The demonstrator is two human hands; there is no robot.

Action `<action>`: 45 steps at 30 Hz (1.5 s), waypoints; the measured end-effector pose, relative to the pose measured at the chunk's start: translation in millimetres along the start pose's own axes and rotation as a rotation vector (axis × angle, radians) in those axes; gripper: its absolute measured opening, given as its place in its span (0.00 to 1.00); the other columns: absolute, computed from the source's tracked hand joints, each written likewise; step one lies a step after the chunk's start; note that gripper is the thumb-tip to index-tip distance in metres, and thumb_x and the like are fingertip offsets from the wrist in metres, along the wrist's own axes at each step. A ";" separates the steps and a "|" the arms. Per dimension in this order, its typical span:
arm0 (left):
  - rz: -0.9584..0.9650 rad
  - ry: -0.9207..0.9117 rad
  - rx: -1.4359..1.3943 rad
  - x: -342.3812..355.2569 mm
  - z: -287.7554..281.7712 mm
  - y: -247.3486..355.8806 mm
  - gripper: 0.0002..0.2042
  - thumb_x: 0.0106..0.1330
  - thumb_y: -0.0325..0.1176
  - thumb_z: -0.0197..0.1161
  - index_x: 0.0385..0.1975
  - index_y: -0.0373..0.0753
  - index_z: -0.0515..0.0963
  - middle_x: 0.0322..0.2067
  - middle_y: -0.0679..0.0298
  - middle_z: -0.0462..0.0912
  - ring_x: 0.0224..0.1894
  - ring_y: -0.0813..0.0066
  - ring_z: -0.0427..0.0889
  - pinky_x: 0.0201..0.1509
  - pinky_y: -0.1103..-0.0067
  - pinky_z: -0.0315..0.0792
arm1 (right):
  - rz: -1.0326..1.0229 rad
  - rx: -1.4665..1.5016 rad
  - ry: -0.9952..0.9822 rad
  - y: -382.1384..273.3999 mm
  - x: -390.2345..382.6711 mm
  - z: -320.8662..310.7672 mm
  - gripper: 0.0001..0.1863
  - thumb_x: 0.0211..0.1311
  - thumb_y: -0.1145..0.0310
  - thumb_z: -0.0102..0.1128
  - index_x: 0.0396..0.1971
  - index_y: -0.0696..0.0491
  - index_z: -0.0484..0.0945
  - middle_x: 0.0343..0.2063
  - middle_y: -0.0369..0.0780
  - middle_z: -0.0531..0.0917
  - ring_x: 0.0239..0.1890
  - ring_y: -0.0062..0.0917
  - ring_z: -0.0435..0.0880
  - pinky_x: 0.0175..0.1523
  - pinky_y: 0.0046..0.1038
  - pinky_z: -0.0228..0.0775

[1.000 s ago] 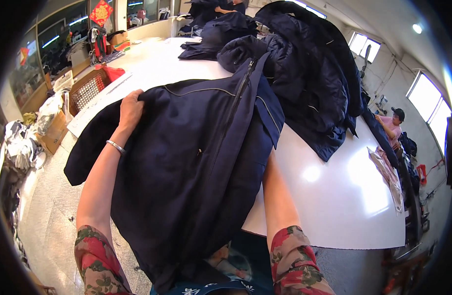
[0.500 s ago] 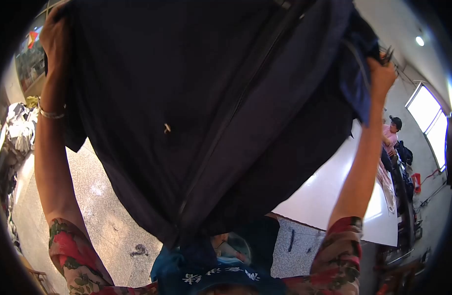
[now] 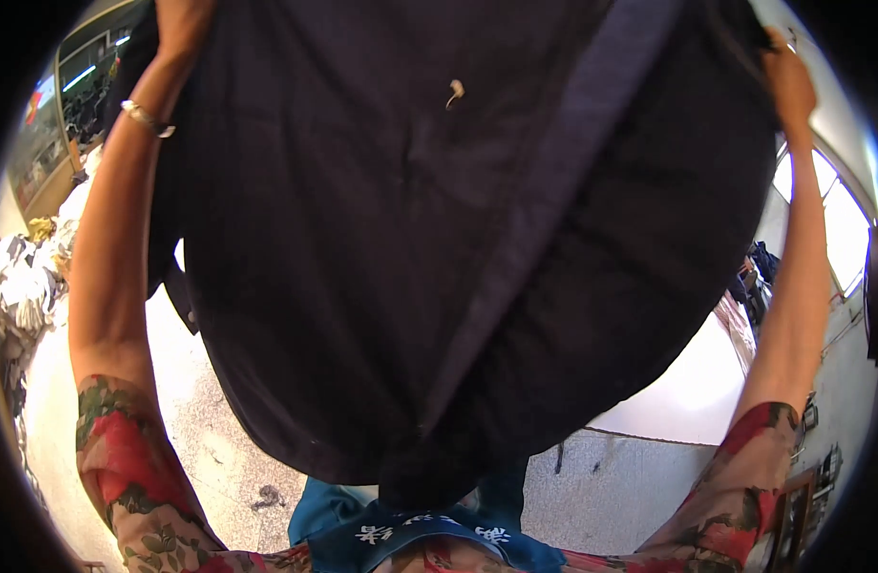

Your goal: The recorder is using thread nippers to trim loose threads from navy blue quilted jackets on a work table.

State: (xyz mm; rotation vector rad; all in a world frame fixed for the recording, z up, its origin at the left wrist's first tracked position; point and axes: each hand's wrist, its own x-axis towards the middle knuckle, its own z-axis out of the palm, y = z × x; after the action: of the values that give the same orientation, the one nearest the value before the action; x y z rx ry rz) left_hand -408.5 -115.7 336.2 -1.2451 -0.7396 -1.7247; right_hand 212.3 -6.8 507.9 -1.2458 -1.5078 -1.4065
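Observation:
A large dark jacket [image 3: 362,220] hangs spread out between my raised hands and fills the middle of the view. My left hand [image 3: 183,27] grips its upper left part; the fingertips run out of the top edge. On the far right my right hand [image 3: 790,84] is closed on the jacket's other side, its fingers partly behind the cloth. A small pale scrap [image 3: 455,93] sits on the dark fabric. Down the cloth runs a slanting, lighter fold [image 3: 544,220]. The jacket's lower end droops close to my blue apron [image 3: 329,520].
Behind the jacket, a white tabletop [image 3: 673,401] shows at the right, above speckled floor [image 3: 625,477]. Heaped white cloth [image 3: 28,282] lies at the far left. A bright window [image 3: 845,229] is in the right wall, with dark items below it.
Both my hands have shifted to the right with the jacket, and it now hangs wider and rounder. The zip line seen earlier no longer shows clearly. The person at the right is hidden now.

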 end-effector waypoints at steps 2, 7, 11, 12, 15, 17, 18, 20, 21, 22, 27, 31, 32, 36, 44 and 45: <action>-0.137 -0.484 0.331 -26.0 23.1 21.2 0.15 0.50 0.19 0.49 0.38 0.34 0.77 0.38 0.51 0.78 0.45 0.55 0.76 0.50 0.71 0.69 | -0.033 0.003 -0.173 -35.6 -46.2 21.3 0.23 0.59 0.60 0.55 0.56 0.40 0.73 0.43 0.45 0.82 0.45 0.40 0.81 0.46 0.40 0.72; -0.326 -1.065 0.406 -186.7 50.8 50.7 0.13 0.60 0.38 0.59 0.41 0.38 0.76 0.38 0.49 0.80 0.50 0.48 0.77 0.52 0.62 0.69 | -0.069 0.484 -0.339 -191.5 -207.4 74.9 0.13 0.58 0.65 0.53 0.42 0.45 0.80 0.36 0.44 0.83 0.38 0.40 0.83 0.41 0.39 0.74; -0.321 -1.404 0.075 -317.8 15.9 148.7 0.28 0.63 0.46 0.58 0.60 0.37 0.67 0.65 0.51 0.61 0.69 0.57 0.56 0.68 0.57 0.52 | -0.173 0.580 -0.730 -246.1 -386.5 106.9 0.08 0.63 0.65 0.48 0.31 0.49 0.76 0.28 0.44 0.79 0.29 0.43 0.81 0.33 0.42 0.73; -0.338 -1.507 0.068 -331.2 8.1 159.5 0.29 0.67 0.50 0.52 0.63 0.38 0.62 0.67 0.53 0.57 0.71 0.57 0.52 0.71 0.57 0.46 | -0.156 0.593 -0.692 -247.6 -419.5 108.0 0.07 0.62 0.66 0.49 0.32 0.49 0.77 0.30 0.43 0.80 0.30 0.42 0.82 0.33 0.42 0.73; -0.511 -1.566 -0.026 -333.7 1.7 156.7 0.28 0.70 0.53 0.46 0.60 0.37 0.67 0.64 0.53 0.63 0.69 0.58 0.57 0.70 0.59 0.47 | -0.063 0.729 -0.709 -252.8 -432.9 102.9 0.05 0.59 0.70 0.51 0.31 0.50 0.76 0.32 0.40 0.79 0.28 0.41 0.83 0.34 0.43 0.74; -0.651 -1.428 -0.108 -322.8 12.9 151.0 0.27 0.70 0.52 0.47 0.58 0.35 0.69 0.61 0.53 0.68 0.67 0.63 0.60 0.68 0.60 0.50 | -0.027 0.736 -0.833 -249.8 -413.3 102.4 0.08 0.58 0.67 0.52 0.29 0.52 0.79 0.30 0.45 0.82 0.31 0.43 0.83 0.37 0.43 0.74; -0.607 -1.378 -0.146 -322.9 21.1 147.5 0.26 0.70 0.52 0.47 0.56 0.35 0.70 0.60 0.53 0.70 0.66 0.62 0.62 0.66 0.62 0.53 | -0.001 0.724 -0.949 -249.4 -398.3 104.7 0.10 0.58 0.65 0.53 0.28 0.53 0.80 0.29 0.46 0.83 0.32 0.45 0.83 0.38 0.44 0.74; -0.712 -1.247 -0.327 -323.6 47.0 146.3 0.25 0.69 0.49 0.50 0.52 0.31 0.72 0.55 0.49 0.74 0.60 0.56 0.70 0.60 0.66 0.63 | 0.230 0.865 -0.934 -256.9 -359.4 106.8 0.16 0.57 0.57 0.57 0.28 0.56 0.81 0.27 0.50 0.82 0.34 0.49 0.81 0.39 0.44 0.72; -0.716 -1.255 -0.367 -317.6 61.2 160.3 0.25 0.67 0.48 0.53 0.52 0.30 0.72 0.53 0.47 0.75 0.57 0.54 0.72 0.58 0.67 0.65 | 0.254 0.897 -0.900 -260.4 -346.1 110.2 0.18 0.56 0.55 0.58 0.28 0.57 0.81 0.27 0.50 0.82 0.35 0.49 0.82 0.39 0.44 0.72; -0.722 -1.262 -0.404 -310.4 74.3 175.1 0.25 0.64 0.46 0.56 0.51 0.28 0.72 0.51 0.46 0.76 0.55 0.51 0.74 0.56 0.68 0.68 | 0.277 0.930 -0.865 -267.2 -333.8 113.3 0.19 0.56 0.53 0.59 0.28 0.57 0.81 0.27 0.51 0.82 0.35 0.49 0.82 0.40 0.44 0.72; -0.448 -1.338 -0.339 -350.3 84.7 211.1 0.24 0.54 0.27 0.61 0.52 0.28 0.69 0.57 0.46 0.70 0.62 0.53 0.66 0.64 0.65 0.61 | 0.280 0.818 -0.779 -333.8 -300.5 136.2 0.24 0.53 0.51 0.63 0.40 0.57 0.79 0.36 0.53 0.83 0.43 0.48 0.82 0.47 0.42 0.73; -0.419 -1.429 -0.305 -347.0 81.6 229.4 0.28 0.55 0.26 0.61 0.58 0.29 0.65 0.63 0.49 0.64 0.67 0.55 0.59 0.69 0.66 0.55 | 0.459 0.923 -0.793 -327.8 -342.0 192.5 0.18 0.46 0.68 0.67 0.38 0.58 0.78 0.31 0.50 0.83 0.36 0.44 0.83 0.43 0.37 0.75; -0.399 -1.396 -0.285 -348.8 78.4 230.1 0.27 0.55 0.26 0.61 0.57 0.29 0.65 0.62 0.49 0.64 0.67 0.55 0.60 0.69 0.67 0.56 | 0.578 1.044 -0.774 -327.1 -348.0 199.2 0.18 0.44 0.72 0.68 0.37 0.60 0.78 0.28 0.48 0.83 0.32 0.41 0.84 0.41 0.34 0.75; -0.430 -1.373 -0.257 -350.6 70.5 228.8 0.26 0.55 0.25 0.61 0.56 0.29 0.66 0.60 0.49 0.67 0.65 0.54 0.63 0.68 0.67 0.57 | 1.297 1.536 -0.773 -337.7 -371.6 196.7 0.17 0.46 0.80 0.70 0.38 0.59 0.76 0.21 0.33 0.76 0.17 0.18 0.72 0.18 0.20 0.60; -0.374 -1.285 -0.291 -338.2 62.2 241.1 0.22 0.51 0.17 0.55 0.51 0.26 0.70 0.54 0.46 0.72 0.55 0.49 0.70 0.60 0.65 0.65 | 1.367 1.579 -0.764 -335.5 -377.8 199.2 0.17 0.47 0.78 0.70 0.39 0.58 0.77 0.18 0.31 0.75 0.13 0.14 0.65 0.19 0.22 0.57; -0.393 -1.303 -0.309 -335.2 60.4 242.8 0.23 0.51 0.15 0.55 0.51 0.27 0.70 0.55 0.47 0.72 0.54 0.49 0.71 0.59 0.66 0.66 | 1.359 1.590 -0.761 -334.4 -378.9 199.4 0.17 0.48 0.78 0.70 0.39 0.58 0.77 0.18 0.31 0.74 0.13 0.14 0.65 0.20 0.22 0.57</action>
State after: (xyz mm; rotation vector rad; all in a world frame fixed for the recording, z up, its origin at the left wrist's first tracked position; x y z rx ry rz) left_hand -121.8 -75.1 34.4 -2.6018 -1.5422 -1.1329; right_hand 19.5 143.6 22.7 -1.0985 -1.0559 1.1133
